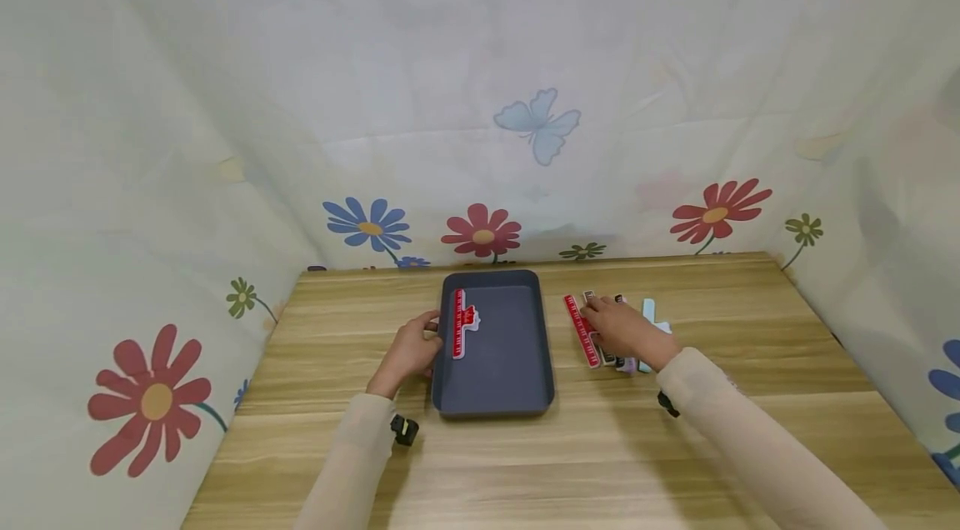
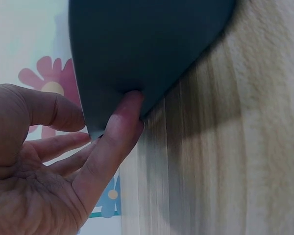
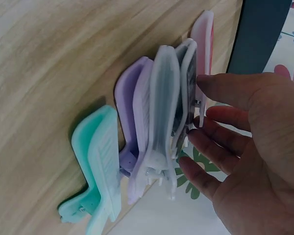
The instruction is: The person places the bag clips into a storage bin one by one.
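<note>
My left hand (image 1: 414, 349) is at the left side of a dark grey tray (image 1: 498, 380). In the left wrist view, one fingertip presses the tray's outer wall (image 2: 152, 44) and the thumb touches the rim. Inside the tray lies a red piano-key clip (image 1: 459, 326). To the right of the tray, my right hand (image 1: 618, 326) reaches over a row of plastic clips. Its loosely bent fingertips are right at a black-and-white clip (image 3: 190, 68), beside another red clip (image 1: 581, 332). A translucent grey clip (image 3: 162, 98), a purple clip (image 3: 130, 93) and a teal clip (image 3: 100, 152) stand next to it.
A light wood-grain table (image 1: 480, 472) carries everything. Behind and at both sides hangs a white cloth (image 1: 420, 80) printed with flowers and a blue butterfly. A small black device (image 1: 405, 430) sits at the left wrist, another (image 1: 667, 404) at the right.
</note>
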A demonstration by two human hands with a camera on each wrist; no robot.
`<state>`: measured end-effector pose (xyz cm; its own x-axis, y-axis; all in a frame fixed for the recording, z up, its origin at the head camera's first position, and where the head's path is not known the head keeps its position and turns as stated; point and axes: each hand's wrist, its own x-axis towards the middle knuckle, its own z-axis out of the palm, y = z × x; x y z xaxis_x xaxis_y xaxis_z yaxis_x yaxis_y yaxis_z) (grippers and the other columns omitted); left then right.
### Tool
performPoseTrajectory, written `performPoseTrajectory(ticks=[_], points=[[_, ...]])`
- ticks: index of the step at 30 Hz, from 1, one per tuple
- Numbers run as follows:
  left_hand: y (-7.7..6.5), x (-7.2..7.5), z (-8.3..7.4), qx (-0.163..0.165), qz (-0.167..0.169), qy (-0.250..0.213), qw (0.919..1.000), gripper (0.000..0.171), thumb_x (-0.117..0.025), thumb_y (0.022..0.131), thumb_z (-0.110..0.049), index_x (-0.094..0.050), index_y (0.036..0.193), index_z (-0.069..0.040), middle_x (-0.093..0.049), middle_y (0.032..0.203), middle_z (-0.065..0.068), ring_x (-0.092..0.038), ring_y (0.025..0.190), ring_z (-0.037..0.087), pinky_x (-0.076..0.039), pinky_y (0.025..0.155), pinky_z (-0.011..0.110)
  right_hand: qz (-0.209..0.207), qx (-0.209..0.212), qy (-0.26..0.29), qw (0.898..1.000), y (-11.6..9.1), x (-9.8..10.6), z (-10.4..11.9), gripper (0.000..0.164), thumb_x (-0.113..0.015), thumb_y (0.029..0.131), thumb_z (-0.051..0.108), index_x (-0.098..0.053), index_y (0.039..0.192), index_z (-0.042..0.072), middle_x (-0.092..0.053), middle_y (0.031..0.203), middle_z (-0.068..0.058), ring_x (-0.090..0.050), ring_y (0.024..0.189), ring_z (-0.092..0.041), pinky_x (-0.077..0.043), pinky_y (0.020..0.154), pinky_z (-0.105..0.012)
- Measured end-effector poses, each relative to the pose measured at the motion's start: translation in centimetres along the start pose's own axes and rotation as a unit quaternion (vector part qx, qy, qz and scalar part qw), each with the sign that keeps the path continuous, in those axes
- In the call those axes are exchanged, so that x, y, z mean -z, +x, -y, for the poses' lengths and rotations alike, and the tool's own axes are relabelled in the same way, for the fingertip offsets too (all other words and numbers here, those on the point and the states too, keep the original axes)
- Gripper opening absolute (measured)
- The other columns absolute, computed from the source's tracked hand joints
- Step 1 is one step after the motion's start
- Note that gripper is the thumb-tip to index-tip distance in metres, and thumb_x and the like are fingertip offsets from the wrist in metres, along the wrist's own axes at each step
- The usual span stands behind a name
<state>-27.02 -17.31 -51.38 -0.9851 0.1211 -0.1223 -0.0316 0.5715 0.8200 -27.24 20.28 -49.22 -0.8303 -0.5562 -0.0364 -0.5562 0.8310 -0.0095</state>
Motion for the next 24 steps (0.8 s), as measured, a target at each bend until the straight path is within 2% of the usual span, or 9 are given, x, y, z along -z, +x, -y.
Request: performPoseTrajectory(ticks=[7, 15, 24], points=[[-0.1, 0.1, -0.4, -0.004, 0.001, 0.002, 1.0000, 0.058, -0.052, 0.089, -0.004, -0.044, 0.147, -0.007, -0.060, 0.128, 0.024, -0.067, 0.063, 0.020, -0.059, 0.044, 0.039, 0.005, -0.016, -0.019, 1.000, 0.6, -0.8, -0.1, 0.047, -0.066, 0.093, 0.018, -0.055, 0.134, -0.001, -0.051, 0.138, -0.023, -0.049, 0.127, -0.041, -0.049, 0.098, -0.062], [-0.2, 0.1, -0.6, -0.004, 0.001, 0.004, 1.0000, 0.059, -0.051, 0.088, -0.003, -0.043, 0.147, -0.006, -0.060, 0.128, 0.025, -0.068, 0.066, 0.024, -0.058, 0.042, 0.038, -0.021, -0.011, -0.084, 0.996, 0.4, -1.4, 0.1, 0.039, -0.065, 0.094, 0.021, -0.058, 0.128, 0.003, -0.056, 0.130, -0.017, -0.054, 0.119, -0.035, -0.055, 0.088, -0.055], [0.0, 0.0, -0.2, 0.003, 0.005, 0.002, 1.0000, 0.060, -0.051, 0.089, -0.004, -0.042, 0.148, -0.007, -0.059, 0.129, 0.025, -0.068, 0.067, 0.024, -0.058, 0.043, 0.038, -0.042, -0.012, -0.063, 0.997, 0.4, -2.1, 0.2, 0.036, -0.062, 0.096, 0.024, -0.057, 0.124, 0.002, -0.058, 0.126, -0.019, -0.056, 0.118, -0.037, -0.054, 0.089, -0.057]])
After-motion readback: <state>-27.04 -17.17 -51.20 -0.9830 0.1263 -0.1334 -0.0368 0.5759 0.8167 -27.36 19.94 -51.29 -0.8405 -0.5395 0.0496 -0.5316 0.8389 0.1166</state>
